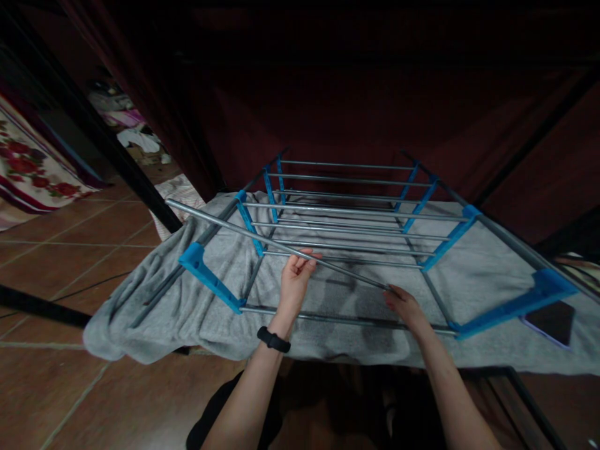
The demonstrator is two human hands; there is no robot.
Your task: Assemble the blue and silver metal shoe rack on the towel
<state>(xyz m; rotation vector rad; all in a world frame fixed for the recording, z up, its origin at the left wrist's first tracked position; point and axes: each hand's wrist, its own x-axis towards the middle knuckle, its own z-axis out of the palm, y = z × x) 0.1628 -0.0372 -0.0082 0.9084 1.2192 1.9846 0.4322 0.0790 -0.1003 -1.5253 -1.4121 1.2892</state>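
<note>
A long grey metal rod (229, 226) slants across the front of a rack, its far end up at the left. My left hand (296, 275), with a black band on the wrist, pinches the rod near its middle. At the lower right end, my right hand (404, 305) closes its fingers around the rod's tip. Beneath and behind lies the rack of grey tubes (356, 212), joined by blue plastic brackets (210, 278). Another blue bracket (515, 306) stands at the front right, with a tube (347, 320) running low between the two front brackets.
The rack rests on a grey blanket (154, 294) with folds at the left. A phone (550, 322) lies at the right, by the front right bracket. Dark wooden panels (328, 106) rise behind. Brown floor tiles (42, 269) and a flowered cloth (32, 162) appear at the left.
</note>
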